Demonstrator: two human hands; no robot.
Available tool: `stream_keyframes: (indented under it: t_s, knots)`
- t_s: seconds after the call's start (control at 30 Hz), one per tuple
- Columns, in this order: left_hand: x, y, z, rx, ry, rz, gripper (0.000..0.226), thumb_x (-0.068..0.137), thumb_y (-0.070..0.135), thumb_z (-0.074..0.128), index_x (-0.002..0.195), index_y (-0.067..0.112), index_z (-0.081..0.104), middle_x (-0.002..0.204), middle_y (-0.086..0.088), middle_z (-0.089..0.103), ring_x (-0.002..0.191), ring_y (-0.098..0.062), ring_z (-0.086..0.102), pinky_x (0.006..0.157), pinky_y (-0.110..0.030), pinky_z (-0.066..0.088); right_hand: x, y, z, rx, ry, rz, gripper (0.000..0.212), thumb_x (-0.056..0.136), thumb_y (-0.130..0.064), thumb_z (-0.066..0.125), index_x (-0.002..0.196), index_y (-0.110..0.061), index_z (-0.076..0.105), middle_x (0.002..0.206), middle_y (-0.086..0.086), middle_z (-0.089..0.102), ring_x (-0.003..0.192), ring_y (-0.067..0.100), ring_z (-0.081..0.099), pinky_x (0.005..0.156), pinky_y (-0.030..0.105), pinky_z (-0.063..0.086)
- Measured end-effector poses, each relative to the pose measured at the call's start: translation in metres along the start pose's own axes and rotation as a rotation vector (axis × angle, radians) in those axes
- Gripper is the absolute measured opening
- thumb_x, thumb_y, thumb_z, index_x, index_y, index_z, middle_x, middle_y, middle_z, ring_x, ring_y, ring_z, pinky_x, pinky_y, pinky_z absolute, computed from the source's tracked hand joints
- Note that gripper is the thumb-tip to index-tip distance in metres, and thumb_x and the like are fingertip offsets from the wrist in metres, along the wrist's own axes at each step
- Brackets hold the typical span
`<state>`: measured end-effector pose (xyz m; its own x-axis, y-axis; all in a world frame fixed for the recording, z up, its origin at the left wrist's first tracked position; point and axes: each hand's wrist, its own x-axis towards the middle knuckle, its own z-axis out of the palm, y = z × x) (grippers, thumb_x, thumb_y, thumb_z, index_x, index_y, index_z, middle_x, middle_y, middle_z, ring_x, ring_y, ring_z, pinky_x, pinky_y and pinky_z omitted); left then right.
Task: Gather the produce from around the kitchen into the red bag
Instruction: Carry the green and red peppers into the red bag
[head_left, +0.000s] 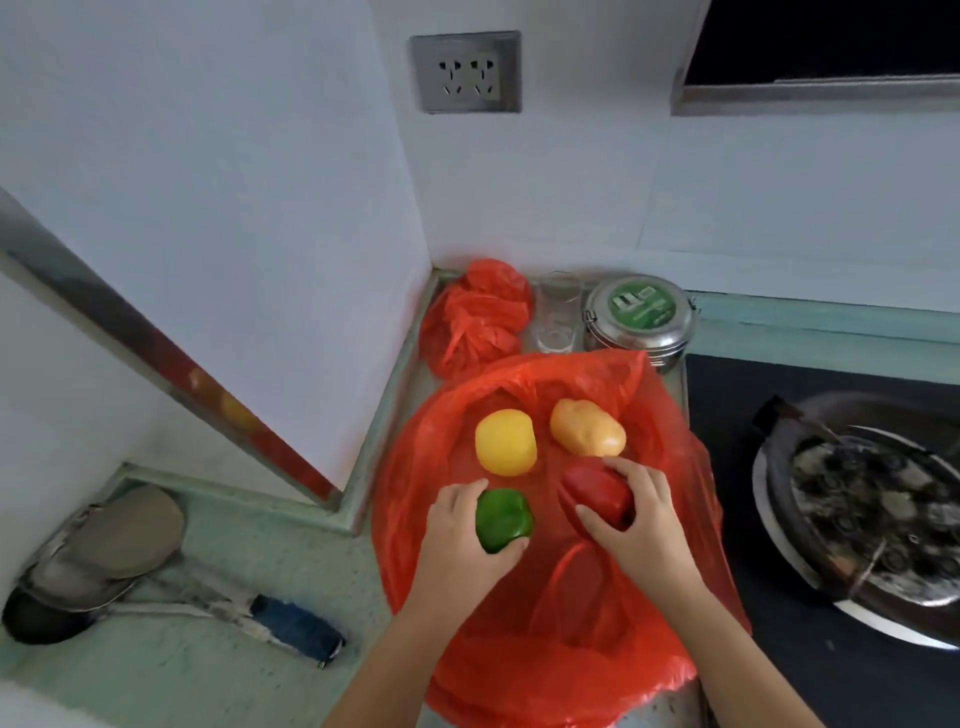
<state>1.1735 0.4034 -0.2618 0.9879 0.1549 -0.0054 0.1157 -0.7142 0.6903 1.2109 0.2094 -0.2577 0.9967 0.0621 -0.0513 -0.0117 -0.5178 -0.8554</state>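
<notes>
Centrally, the red bag (550, 613) lay spread open on the counter (197, 675). The left hand (462, 535) curled around a green pepper (503, 519); the right hand (641, 519) clasped a red pepper (597, 491). Just beyond them rested a yellow pepper (505, 441) and a potato (587, 427). The green label on the steel tin (640, 319) was too blurred to read.
</notes>
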Motion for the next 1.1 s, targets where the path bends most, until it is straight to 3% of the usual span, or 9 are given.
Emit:
stream_keyframes:
  t_s: [0.17, 0.47, 0.7, 0.87, 1.1]
  knots:
    - [0.019, -0.004, 0.014, 0.056, -0.001, 0.029, 0.071, 0.062, 0.036, 0.079, 0.121, 0.007, 0.052, 0.116, -0.008, 0.048, 0.109, -0.023, 0.047, 0.092, -0.023, 0.03, 0.014, 0.014, 0.01, 0.006, -0.004, 0.002, 0.056, 0.074, -0.024, 0.074, 0.123, -0.024, 0.046, 0.117, -0.005, 0.038, 0.108, 0.009, 0.041, 0.081, 0.008, 0.031]
    - [0.044, -0.006, 0.022, -0.001, 0.061, 0.024, 0.069, 0.062, 0.035, 0.079, 0.119, 0.008, 0.053, 0.113, 0.003, 0.041, 0.109, -0.016, 0.046, 0.092, -0.023, 0.031, 0.037, 0.024, 0.023, 0.04, 0.03, -0.019, 0.058, 0.072, -0.022, 0.076, 0.123, -0.023, 0.046, 0.12, -0.003, 0.037, 0.116, 0.013, 0.04, 0.099, 0.029, 0.036]
    - [0.062, -0.005, 0.025, -0.015, 0.093, 0.065, 0.067, 0.061, 0.026, 0.084, 0.118, 0.005, 0.054, 0.114, 0.002, 0.043, 0.108, -0.016, 0.047, 0.093, -0.012, 0.028, 0.047, 0.027, 0.025, 0.034, 0.075, -0.014, 0.061, 0.072, -0.026, 0.075, 0.125, -0.023, 0.045, 0.122, -0.005, 0.035, 0.116, 0.011, 0.038, 0.096, 0.024, 0.034]
    - [0.065, -0.005, 0.028, 0.008, 0.094, 0.094, 0.07, 0.061, 0.03, 0.084, 0.119, 0.007, 0.054, 0.116, 0.003, 0.042, 0.112, -0.014, 0.043, 0.095, -0.022, 0.031, 0.045, 0.028, 0.024, -0.006, 0.091, -0.007, 0.061, 0.072, -0.029, 0.075, 0.126, -0.025, 0.045, 0.123, -0.007, 0.033, 0.118, 0.009, 0.035, 0.096, 0.021, 0.032]
    - [0.06, -0.003, 0.023, 0.077, 0.052, 0.123, 0.075, 0.061, 0.035, 0.083, 0.122, 0.006, 0.052, 0.124, -0.011, 0.048, 0.117, -0.025, 0.044, 0.096, -0.028, 0.031, 0.037, 0.021, 0.015, -0.047, 0.135, -0.015, 0.066, 0.072, -0.029, 0.075, 0.128, -0.02, 0.043, 0.132, 0.003, 0.035, 0.122, 0.011, 0.033, 0.098, 0.024, 0.031]
